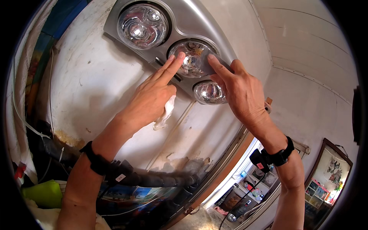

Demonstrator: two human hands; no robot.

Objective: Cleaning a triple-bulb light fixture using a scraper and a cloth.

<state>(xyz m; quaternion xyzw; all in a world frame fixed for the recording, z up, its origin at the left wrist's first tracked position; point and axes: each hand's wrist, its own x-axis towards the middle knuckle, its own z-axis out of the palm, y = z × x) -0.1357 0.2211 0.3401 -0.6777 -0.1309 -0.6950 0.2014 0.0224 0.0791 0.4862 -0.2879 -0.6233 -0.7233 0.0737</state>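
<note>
A silver wall-mounted heat lamp unit [198,17] carries three visible reflector bulbs. My left hand [153,96] rests its extended index and middle fingertips at the lower left of the middle bulb [188,59]. A crumpled white cloth or tissue [167,113] is gripped under its curled fingers. My right hand [243,90] pinches a flat dark grey piece [205,64] against the right part of that bulb; what the piece is, I cannot tell. A brownish spot shows on the glass near its top. The large bulb [142,27] sits upper left, the smaller bulb [210,92] lower right, partly behind my right hand.
Behind the unit is a stained white wall [95,86] with peeling paint. A black-wrapped pipe [161,181] runs along it below. Cables hang at the left near a green container [43,192]. A doorway [230,184] and a framed mirror [330,178] stand right.
</note>
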